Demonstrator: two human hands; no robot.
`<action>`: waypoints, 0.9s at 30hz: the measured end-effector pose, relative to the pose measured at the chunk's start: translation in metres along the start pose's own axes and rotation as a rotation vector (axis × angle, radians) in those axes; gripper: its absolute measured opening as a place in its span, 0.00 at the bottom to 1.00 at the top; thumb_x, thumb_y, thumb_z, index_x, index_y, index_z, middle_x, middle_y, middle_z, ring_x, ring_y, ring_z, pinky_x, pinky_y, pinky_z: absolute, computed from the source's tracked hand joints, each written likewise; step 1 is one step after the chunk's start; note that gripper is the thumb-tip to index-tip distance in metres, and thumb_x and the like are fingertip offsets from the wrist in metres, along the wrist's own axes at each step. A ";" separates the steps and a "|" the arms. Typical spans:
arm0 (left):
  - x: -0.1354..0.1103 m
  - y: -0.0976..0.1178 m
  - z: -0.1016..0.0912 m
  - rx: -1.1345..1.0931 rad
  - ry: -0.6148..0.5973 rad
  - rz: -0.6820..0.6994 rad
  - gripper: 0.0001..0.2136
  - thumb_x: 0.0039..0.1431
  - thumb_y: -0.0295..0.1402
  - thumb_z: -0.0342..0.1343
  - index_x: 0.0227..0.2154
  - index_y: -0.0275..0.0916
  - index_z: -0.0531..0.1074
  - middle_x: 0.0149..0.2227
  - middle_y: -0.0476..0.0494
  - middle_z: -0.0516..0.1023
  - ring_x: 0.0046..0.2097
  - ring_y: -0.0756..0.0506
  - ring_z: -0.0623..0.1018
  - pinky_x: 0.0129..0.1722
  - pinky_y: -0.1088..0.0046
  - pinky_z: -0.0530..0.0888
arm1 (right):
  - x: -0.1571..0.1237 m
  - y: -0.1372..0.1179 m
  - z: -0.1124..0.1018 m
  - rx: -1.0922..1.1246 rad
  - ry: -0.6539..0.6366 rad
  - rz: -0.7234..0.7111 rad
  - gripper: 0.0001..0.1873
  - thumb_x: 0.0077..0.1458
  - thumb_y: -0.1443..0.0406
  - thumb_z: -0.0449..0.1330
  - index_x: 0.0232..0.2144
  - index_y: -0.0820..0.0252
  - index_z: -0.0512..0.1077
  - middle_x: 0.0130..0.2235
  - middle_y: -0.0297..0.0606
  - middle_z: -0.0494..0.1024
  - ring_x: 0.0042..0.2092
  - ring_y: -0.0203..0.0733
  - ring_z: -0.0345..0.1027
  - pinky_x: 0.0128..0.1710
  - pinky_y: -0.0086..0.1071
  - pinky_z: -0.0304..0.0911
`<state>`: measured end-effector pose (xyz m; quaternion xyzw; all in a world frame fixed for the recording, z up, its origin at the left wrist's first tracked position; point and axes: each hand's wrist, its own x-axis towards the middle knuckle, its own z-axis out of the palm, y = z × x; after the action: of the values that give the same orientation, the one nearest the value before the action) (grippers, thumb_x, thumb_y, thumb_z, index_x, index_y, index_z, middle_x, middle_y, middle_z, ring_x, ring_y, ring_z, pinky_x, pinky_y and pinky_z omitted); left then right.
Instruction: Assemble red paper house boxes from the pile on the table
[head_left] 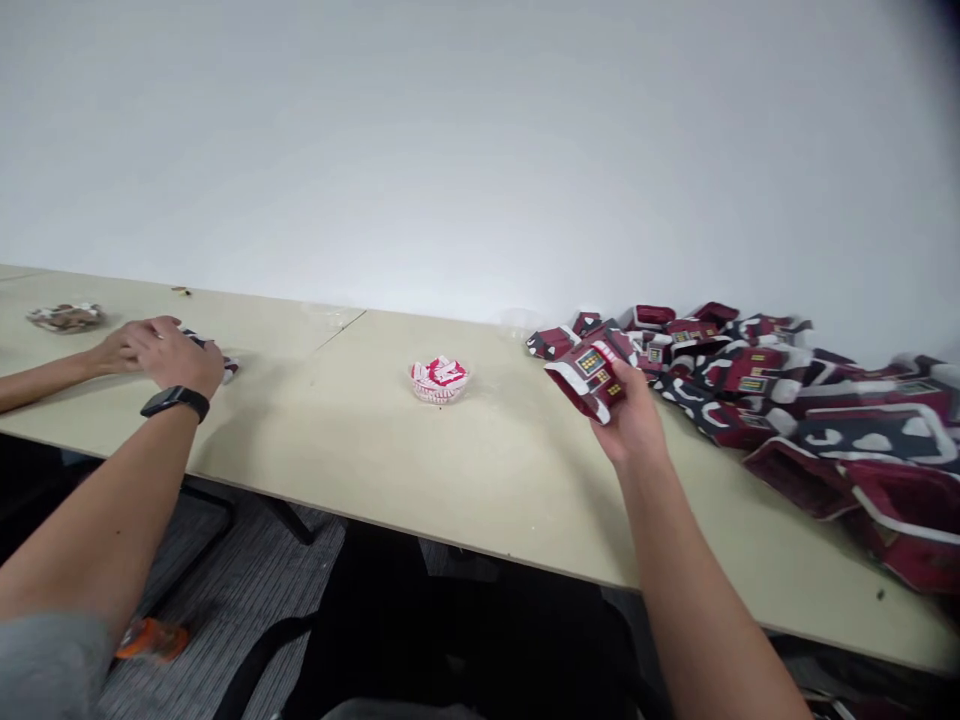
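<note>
Reading this head feed from afar, I get a small orange object [151, 640] on the grey striped carpet [240, 590] nearest, below the table edge. Above it, the two hands are well apart. The right hand [634, 415] is closed around a crumpled maroon-and-white printed packet [592, 380]. The left hand [174, 355], with a black smartwatch [175, 402] on its wrist, lies over a small maroon-and-white wrapper [229, 368], though I can't quite tell whether it grips it. A co-worker's hand [112, 352] touches it from the left (a separate arm). On the pale beige table [360, 470] sit a clear bowl of red-and-white wrappers [439, 381] and a heaped pile of maroon-and-white packets [780, 405]. Farther left lies a clear dish of brown pieces [66, 318].
</note>
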<state>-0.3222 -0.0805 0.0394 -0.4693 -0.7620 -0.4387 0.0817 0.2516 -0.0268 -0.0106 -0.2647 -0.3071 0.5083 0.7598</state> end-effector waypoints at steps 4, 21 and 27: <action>-0.016 0.057 0.024 -0.098 0.139 0.114 0.23 0.62 0.43 0.61 0.54 0.38 0.62 0.59 0.42 0.63 0.56 0.39 0.67 0.61 0.53 0.63 | -0.008 0.003 0.007 -0.105 -0.026 -0.029 0.24 0.42 0.59 0.79 0.42 0.57 0.79 0.43 0.35 0.87 0.41 0.43 0.82 0.45 0.38 0.81; -0.186 0.272 0.145 -1.153 -1.175 0.285 0.27 0.58 0.48 0.72 0.52 0.35 0.76 0.54 0.33 0.82 0.55 0.36 0.80 0.54 0.59 0.77 | -0.029 0.002 0.008 -0.454 -0.476 0.037 0.30 0.49 0.52 0.80 0.52 0.48 0.78 0.51 0.35 0.83 0.50 0.49 0.78 0.52 0.41 0.75; -0.191 0.263 0.149 -1.176 -1.108 0.210 0.23 0.58 0.45 0.71 0.50 0.35 0.77 0.52 0.35 0.83 0.52 0.38 0.81 0.50 0.62 0.77 | -0.035 -0.001 0.014 -0.478 -0.567 0.092 0.30 0.49 0.50 0.79 0.52 0.46 0.78 0.53 0.35 0.82 0.52 0.50 0.77 0.55 0.43 0.75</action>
<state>0.0318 -0.0464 0.0026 -0.6535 -0.2887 -0.4613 -0.5262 0.2318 -0.0588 -0.0074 -0.2968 -0.6031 0.5092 0.5375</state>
